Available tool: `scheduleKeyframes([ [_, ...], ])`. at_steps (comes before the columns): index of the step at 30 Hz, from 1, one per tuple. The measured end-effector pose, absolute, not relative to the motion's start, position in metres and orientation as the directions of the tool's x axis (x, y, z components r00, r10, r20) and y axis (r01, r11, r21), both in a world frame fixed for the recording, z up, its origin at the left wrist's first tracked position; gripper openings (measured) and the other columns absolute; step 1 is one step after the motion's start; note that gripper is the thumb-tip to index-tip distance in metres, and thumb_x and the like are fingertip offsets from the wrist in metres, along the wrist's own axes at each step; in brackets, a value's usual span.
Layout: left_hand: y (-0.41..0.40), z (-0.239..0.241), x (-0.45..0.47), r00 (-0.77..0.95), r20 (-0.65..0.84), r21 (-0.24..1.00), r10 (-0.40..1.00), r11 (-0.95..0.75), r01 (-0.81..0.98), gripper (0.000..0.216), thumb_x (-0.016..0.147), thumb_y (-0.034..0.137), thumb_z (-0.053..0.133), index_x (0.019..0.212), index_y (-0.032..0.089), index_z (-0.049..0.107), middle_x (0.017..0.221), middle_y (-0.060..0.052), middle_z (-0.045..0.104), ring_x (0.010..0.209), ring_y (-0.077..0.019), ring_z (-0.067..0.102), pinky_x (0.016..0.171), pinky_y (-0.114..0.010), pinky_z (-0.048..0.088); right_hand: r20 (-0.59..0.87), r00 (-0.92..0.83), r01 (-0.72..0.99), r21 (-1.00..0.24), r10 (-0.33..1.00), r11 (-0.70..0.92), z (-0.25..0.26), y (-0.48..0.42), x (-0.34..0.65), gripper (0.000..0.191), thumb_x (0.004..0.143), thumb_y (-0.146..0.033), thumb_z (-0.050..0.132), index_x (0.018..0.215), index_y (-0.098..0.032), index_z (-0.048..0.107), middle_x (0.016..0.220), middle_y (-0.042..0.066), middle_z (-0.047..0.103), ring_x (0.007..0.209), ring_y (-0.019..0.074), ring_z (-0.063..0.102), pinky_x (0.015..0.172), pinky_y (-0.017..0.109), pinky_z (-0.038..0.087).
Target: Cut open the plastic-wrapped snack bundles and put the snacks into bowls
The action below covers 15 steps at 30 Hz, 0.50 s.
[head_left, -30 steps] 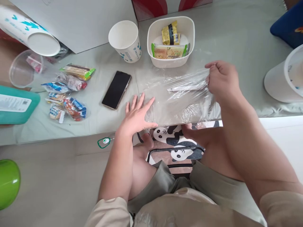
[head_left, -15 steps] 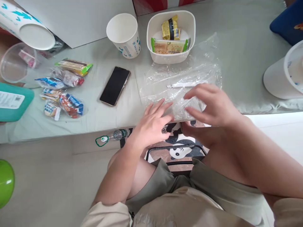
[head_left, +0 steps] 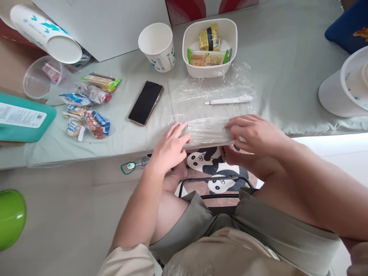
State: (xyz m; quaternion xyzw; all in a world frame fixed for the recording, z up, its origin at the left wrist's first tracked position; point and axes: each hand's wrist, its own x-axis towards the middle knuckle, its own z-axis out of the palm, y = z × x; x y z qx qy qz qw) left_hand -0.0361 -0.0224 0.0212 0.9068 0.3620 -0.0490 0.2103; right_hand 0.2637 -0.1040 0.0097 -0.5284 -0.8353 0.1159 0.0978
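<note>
A clear plastic wrap sheet (head_left: pixel 207 92) lies on the grey-green table (head_left: pixel 273 50), its near part folded into a band (head_left: pixel 205 132) at the table's edge. My left hand (head_left: pixel 169 147) grips the band's left end with curled fingers. My right hand (head_left: pixel 253 134) presses and grips its right end. A white pen-like tool (head_left: pixel 228 101) rests on the sheet just beyond my hands. Behind the sheet a white bowl (head_left: pixel 211 71) holds wrapped snacks (head_left: pixel 208 57).
A black phone (head_left: pixel 146 102) lies left of the sheet, a paper cup (head_left: pixel 157 48) behind it. Snack packets (head_left: pixel 86 111) cluster at the left beside a teal box (head_left: pixel 23 122) and a clear cup (head_left: pixel 38 78). A white container (head_left: pixel 345 88) stands right.
My right hand let go of the raised far edge of the wrap and came down. Both hands moved to the table's edge and now hold the folded band.
</note>
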Motion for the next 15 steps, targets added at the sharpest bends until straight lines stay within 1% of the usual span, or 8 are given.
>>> scheduleKeyframes([
  [4,-0.022,0.021,-0.048,0.743,-0.08,0.385,0.665,-0.667,0.638,0.023,0.086,0.001,0.049,0.078,0.019,0.061,0.154,-0.014,0.062,0.151,-0.0357,0.051,0.119,-0.055,0.052,0.043,-0.384,0.861,-0.344,0.922,0.375,0.012,-0.108,0.281,0.015,0.089,-0.025,0.055,0.078,-0.024,0.065,0.123,0.009,0.078,0.116,0.0322,0.073,0.1,0.053,0.054],
  [8,-0.026,0.024,-0.053,0.72,0.037,0.45,0.693,-0.654,0.607,0.018,0.084,0.005,0.055,0.078,0.021,0.061,0.124,-0.011,0.077,0.125,-0.03,0.071,0.107,-0.05,0.06,0.037,-0.3,0.896,-0.332,0.953,0.295,0.009,-0.112,0.296,0.017,0.087,-0.03,0.054,0.074,-0.024,0.062,0.122,0.008,0.079,0.114,0.0337,0.072,0.095,0.055,0.052],
  [9,-0.027,0.024,-0.052,0.731,0.039,0.456,0.682,-0.663,0.594,0.013,0.084,0.009,0.061,0.085,0.021,0.065,0.125,-0.011,0.076,0.127,-0.0308,0.07,0.109,-0.051,0.059,0.031,-0.289,0.899,-0.334,0.957,0.282,0.009,-0.112,0.299,0.017,0.087,-0.031,0.054,0.074,-0.025,0.062,0.121,0.008,0.079,0.113,0.0337,0.072,0.094,0.055,0.052],
  [10,-0.029,0.024,-0.051,0.751,0.025,0.45,0.659,-0.678,0.581,0.016,0.082,0.014,0.068,0.097,0.02,0.069,0.133,-0.012,0.074,0.135,-0.0337,0.065,0.113,-0.054,0.056,0.022,-0.283,0.9,-0.341,0.959,0.273,0.008,-0.112,0.302,0.016,0.086,-0.031,0.054,0.074,-0.025,0.063,0.12,0.008,0.079,0.112,0.0337,0.072,0.092,0.054,0.052],
  [12,-0.031,0.02,-0.048,0.793,-0.032,0.409,0.608,-0.716,0.566,0.045,0.078,0.02,0.08,0.123,0.02,0.07,0.155,-0.016,0.06,0.154,-0.0404,0.047,0.122,-0.06,0.048,0.006,-0.273,0.897,-0.359,0.962,0.257,0.006,-0.111,0.308,0.015,0.085,-0.03,0.054,0.074,-0.025,0.063,0.119,0.008,0.078,0.109,0.0333,0.072,0.09,0.053,0.051],
  [13,-0.03,0.016,-0.046,0.805,-0.049,0.384,0.591,-0.733,0.561,0.048,0.08,0.02,0.08,0.127,0.021,0.07,0.161,-0.017,0.055,0.158,-0.0413,0.041,0.124,-0.062,0.046,0.001,-0.266,0.898,-0.363,0.964,0.249,0.006,-0.111,0.31,0.014,0.084,-0.03,0.054,0.074,-0.025,0.063,0.119,0.008,0.078,0.109,0.0332,0.072,0.089,0.052,0.051],
  [14,-0.03,0.012,-0.044,0.812,-0.039,0.368,0.582,-0.748,0.553,0.038,0.085,0.017,0.076,0.123,0.021,0.072,0.159,-0.016,0.057,0.158,-0.0401,0.042,0.123,-0.063,0.046,-0.002,-0.258,0.901,-0.36,0.966,0.24,0.005,-0.111,0.313,0.013,0.084,-0.029,0.055,0.073,-0.025,0.063,0.119,0.007,0.078,0.109,0.0333,0.072,0.089,0.052,0.051],
  [15,-0.029,0.007,-0.042,0.817,0.007,0.365,0.576,-0.763,0.534,0.024,0.09,0.014,0.069,0.112,0.021,0.075,0.151,-0.014,0.065,0.154,-0.0373,0.049,0.122,-0.062,0.048,-0.001,-0.247,0.907,-0.352,0.969,0.231,0.004,-0.111,0.316,0.012,0.083,-0.028,0.056,0.073,-0.026,0.063,0.118,0.007,0.078,0.11,0.0336,0.071,0.09,0.053,0.05],
])
